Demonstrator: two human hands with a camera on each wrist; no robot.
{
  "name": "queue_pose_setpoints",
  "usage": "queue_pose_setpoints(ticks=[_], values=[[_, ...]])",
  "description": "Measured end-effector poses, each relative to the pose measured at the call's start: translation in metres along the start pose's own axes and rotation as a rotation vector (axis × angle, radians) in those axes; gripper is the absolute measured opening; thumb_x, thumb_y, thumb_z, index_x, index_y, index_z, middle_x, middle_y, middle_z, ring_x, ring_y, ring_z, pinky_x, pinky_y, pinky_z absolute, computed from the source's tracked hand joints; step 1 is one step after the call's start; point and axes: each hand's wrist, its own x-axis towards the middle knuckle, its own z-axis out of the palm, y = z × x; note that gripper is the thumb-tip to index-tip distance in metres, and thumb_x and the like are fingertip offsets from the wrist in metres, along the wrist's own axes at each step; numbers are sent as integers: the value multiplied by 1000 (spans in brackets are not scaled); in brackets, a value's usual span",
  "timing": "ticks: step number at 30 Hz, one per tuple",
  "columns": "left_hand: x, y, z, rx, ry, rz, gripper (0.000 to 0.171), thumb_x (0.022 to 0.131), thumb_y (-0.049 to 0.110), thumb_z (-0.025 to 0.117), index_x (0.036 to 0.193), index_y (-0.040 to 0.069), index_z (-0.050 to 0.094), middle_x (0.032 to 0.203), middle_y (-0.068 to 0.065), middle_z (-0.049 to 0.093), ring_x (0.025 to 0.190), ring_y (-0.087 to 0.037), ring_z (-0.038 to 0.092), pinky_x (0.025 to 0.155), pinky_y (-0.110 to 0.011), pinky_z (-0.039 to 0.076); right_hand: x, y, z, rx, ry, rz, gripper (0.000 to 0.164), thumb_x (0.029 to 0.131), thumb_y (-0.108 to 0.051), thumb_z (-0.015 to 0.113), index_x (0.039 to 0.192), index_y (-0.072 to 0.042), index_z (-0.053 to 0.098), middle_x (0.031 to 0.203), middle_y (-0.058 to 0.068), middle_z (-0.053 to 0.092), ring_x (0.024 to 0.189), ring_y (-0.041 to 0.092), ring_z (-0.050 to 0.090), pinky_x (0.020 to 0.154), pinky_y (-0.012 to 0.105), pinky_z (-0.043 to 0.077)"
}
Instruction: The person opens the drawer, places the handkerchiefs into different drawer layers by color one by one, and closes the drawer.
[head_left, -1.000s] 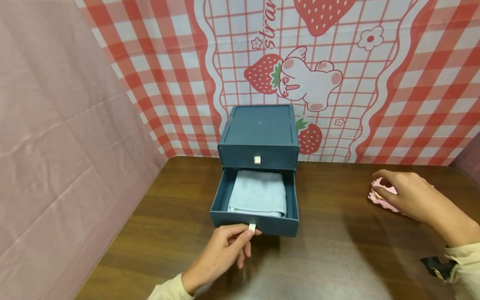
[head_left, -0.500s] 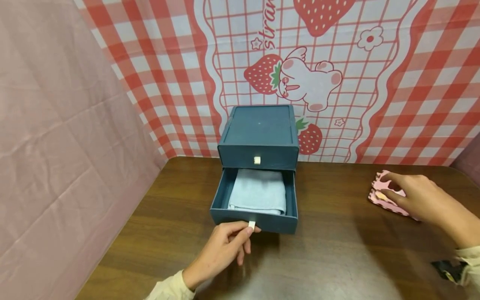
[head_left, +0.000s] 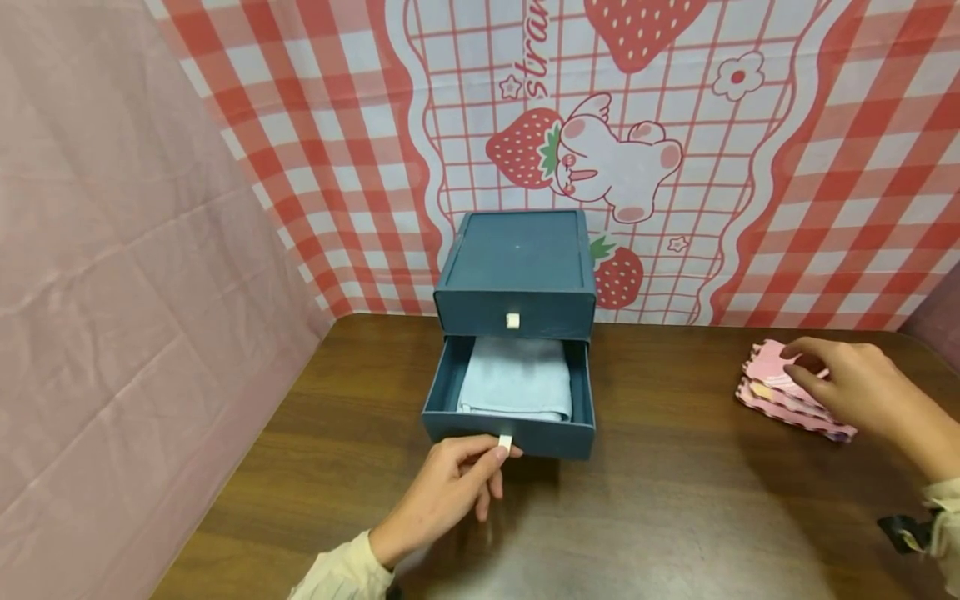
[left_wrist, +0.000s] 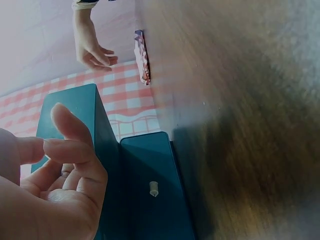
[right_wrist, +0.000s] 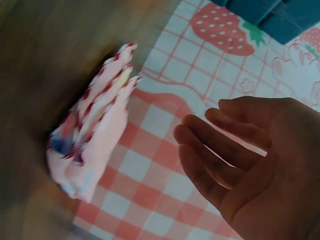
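Observation:
My left hand (head_left: 442, 492) pinches the small white pull tab (head_left: 506, 443) of a pulled-out drawer (head_left: 547, 437). Inside that drawer lies a folded pale blue towel (head_left: 516, 379). The drawer belongs to a dark blue cabinet (head_left: 517, 250). Seen from the left wrist, another front with its own tab (left_wrist: 154, 188) sits below the pulled-out drawer. On the right, my right hand (head_left: 855, 379) hovers beside a folded pink cloth (head_left: 772, 371) with dark red scalloped edging. In the right wrist view its loosely bent fingers (right_wrist: 200, 165) are apart from the cloth and hold nothing.
The cabinet stands at the back of a brown wooden table (head_left: 660, 500). A red checked strawberry curtain (head_left: 750, 167) hangs close behind it. A pink drape (head_left: 150, 292) closes off the left side.
The drawer has slid slightly inward with my left hand on its tab. My right hand has drawn back to the right, uncovering more of the pink cloth.

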Motion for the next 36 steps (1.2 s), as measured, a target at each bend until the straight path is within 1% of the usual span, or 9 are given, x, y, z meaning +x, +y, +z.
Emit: queue_pose_setpoints(ticks=[6, 8, 12, 17, 19, 23, 27, 32, 36], values=[[8, -1, 1, 15, -11, 4, 27, 105, 31, 51, 111, 15, 72, 70, -5, 63, 46, -18, 57, 48, -25, 48, -5, 20, 3, -11, -48, 63, 17, 82, -1, 71, 98, 3, 67, 75, 10, 70, 67, 32, 66, 56, 51, 51], [10, -1, 2, 17, -13, -5, 25, 106, 27, 51, 111, 13, 72, 70, -7, 62, 46, -18, 57, 44, -25, 45, -8, 26, 5, -15, -59, 75, 17, 82, -1, 71, 98, 5, 66, 75, 11, 69, 68, 34, 66, 55, 52, 51], [13, -1, 1, 17, -6, -19, 23, 105, 21, 51, 112, 13, 72, 71, -10, 63, 45, -20, 56, 43, -26, 45, -12, 37, 9, -18, -75, 98, 19, 81, 0, 71, 98, 7, 65, 75, 13, 68, 68, 36, 65, 55, 52, 50], [19, 0, 0, 38, 3, -18, 22, 105, 16, 51, 112, 10, 72, 70, -12, 63, 45, -22, 56, 43, -22, 43, -16, 50, 14, -31, -109, 116, 23, 81, -1, 73, 98, 10, 64, 79, 23, 66, 74, 42, 64, 59, 56, 51], [22, -1, -1, 39, 3, -20, 23, 105, 13, 50, 112, 8, 71, 70, -14, 62, 45, -25, 56, 43, -24, 44, -17, 55, 16, -35, -140, 132, 24, 82, -2, 73, 99, 12, 63, 83, 28, 65, 78, 46, 64, 63, 58, 51], [26, -5, -3, 24, 4, -20, 22, 105, 15, 51, 111, 8, 71, 70, -14, 62, 46, -27, 56, 44, -31, 47, -19, 65, 20, -35, -198, 148, 28, 83, -4, 71, 99, 16, 61, 85, 31, 64, 79, 48, 63, 67, 61, 49], [28, -6, -5, 5, 6, -19, 23, 105, 21, 52, 110, 11, 72, 70, -11, 62, 46, -22, 56, 45, -33, 49, -21, 74, 25, -27, -224, 149, 35, 81, -7, 72, 101, 18, 59, 82, 29, 64, 77, 45, 62, 68, 61, 49], [34, -7, -5, 5, 4, -11, 24, 105, 25, 53, 109, 12, 72, 71, -10, 62, 47, -21, 56, 47, -36, 51, -25, 82, 28, -14, -222, 198, 40, 81, -10, 72, 106, 17, 56, 89, 36, 61, 86, 52, 59, 71, 65, 47], [39, -10, -6, 4, 5, -3, 25, 105, 24, 52, 109, 11, 72, 70, -10, 61, 46, -21, 56, 49, -41, 53, -27, 85, 31, -7, -191, 209, 39, 81, -9, 72, 105, 16, 56, 88, 35, 59, 84, 50, 57, 70, 65, 46]])
